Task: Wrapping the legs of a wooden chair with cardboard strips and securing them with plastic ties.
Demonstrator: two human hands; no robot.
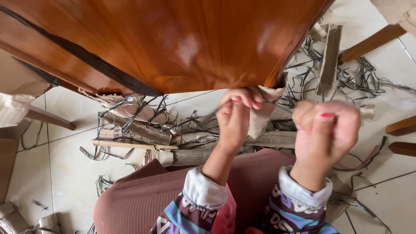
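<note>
White tiled floor (78, 173) strewn with torn cardboard and black strapping, under a glossy brown wooden tabletop (173, 39).

Largest first: the tabletop's edge hangs just above both hands. The left hand (236, 117) is clamped on a beige corrugated cardboard wrap (264, 115) at the corner; the right hand (327, 130) is fisted, seemingly pinching a thin strand I cannot make out. A hard tug could rip the wrap unevenly, or knock knuckles against the edge.

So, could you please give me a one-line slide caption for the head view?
Left hand grips torn brown cardboard wrapping at a glossy wooden panel's edge; right hand is fisted nearby.
</note>
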